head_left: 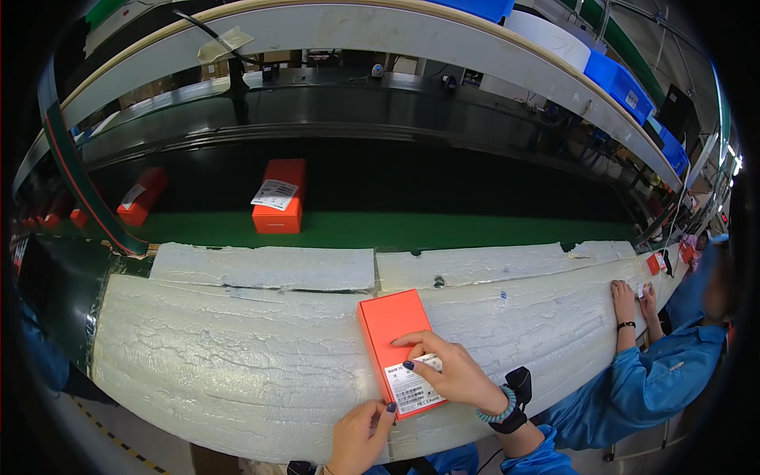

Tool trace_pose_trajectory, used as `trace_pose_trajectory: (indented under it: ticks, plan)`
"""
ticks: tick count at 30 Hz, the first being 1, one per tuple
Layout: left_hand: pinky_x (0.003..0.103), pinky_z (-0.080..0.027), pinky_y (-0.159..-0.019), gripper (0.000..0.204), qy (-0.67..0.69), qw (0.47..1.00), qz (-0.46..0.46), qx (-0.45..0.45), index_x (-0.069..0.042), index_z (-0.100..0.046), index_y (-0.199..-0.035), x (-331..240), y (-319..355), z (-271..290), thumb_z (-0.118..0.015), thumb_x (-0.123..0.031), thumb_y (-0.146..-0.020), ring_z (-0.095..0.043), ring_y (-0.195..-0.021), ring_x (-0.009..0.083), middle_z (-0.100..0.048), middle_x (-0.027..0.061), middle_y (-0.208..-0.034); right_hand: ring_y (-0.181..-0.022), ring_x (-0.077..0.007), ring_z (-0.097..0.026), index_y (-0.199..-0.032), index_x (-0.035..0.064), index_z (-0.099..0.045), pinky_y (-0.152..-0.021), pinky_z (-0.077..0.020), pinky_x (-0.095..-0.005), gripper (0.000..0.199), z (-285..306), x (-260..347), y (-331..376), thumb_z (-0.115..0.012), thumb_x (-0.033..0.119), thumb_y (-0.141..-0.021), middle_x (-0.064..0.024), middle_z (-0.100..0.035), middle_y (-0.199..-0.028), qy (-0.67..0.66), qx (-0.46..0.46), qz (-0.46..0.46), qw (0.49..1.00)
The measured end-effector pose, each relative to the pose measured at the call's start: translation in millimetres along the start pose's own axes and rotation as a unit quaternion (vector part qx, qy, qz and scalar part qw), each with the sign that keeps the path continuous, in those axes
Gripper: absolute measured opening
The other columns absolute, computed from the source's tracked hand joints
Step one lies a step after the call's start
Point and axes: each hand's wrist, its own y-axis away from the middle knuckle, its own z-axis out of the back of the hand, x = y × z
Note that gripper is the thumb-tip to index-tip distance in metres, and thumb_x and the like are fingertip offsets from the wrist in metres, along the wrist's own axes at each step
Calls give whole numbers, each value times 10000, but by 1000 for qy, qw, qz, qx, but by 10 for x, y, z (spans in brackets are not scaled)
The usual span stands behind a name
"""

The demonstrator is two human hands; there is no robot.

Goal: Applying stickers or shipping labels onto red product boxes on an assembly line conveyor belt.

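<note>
An orange-red box (pixel 398 318) lies slightly tilted on the pale worktop in front of me. A white printed label (pixel 408 393) covers its near end. My right hand (pixel 459 372) rests over the box from the right, fingers apart, with one fingertip on the bare top and another on the label's upper part. At the box's near left corner is my left hand (pixel 360 438), its fingers curled and the thumb pressed to the corner beside the label. The underside of the left fingers is hidden.
Beyond the cracked, film-covered worktop (pixel 214 340) runs a green conveyor belt (pixel 443 229). It carries a labelled red box (pixel 279 198) and several others at left. A co-worker in blue (pixel 657 368) works at right. Blue bins (pixel 617 83) stand on the shelf above.
</note>
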Motion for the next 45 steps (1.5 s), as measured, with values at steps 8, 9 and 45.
trace_pose_trajectory:
  ticks: [8,9,45]
  plan:
    - [345,-448,-566,194,-11,1000,-2,-25,-46,-563,-801,-12,-16,-44,-566,-216,-893,-581,-601,262,-579,129,-676,-842,-199,-646,-1180,58,-556,-770,-485,-302,393,-13,-11,-3,-535,-43,-801,-88,-619,-866,2,-8,13,1000]
    - [345,-443,-559,195,-12,1000,-2,-28,-47,-563,-796,-13,-19,-47,-575,-219,-888,-574,-591,260,-572,126,-664,-842,-199,-646,-1180,58,-556,-770,-485,-302,393,-18,-14,-4,-535,-43,-801,-88,-619,-866,2,-8,14,1000]
    - [417,-445,-870,915,-251,877,-103,-395,-10,-375,-1287,293,-3196,318,-826,-317,-552,-490,-1023,356,-421,189,-1147,-1253,-350,-356,-1049,208,-619,-1018,-143,-693,235,580,-858,422,-606,176,-817,-49,-500,-1210,392,-108,51,912]
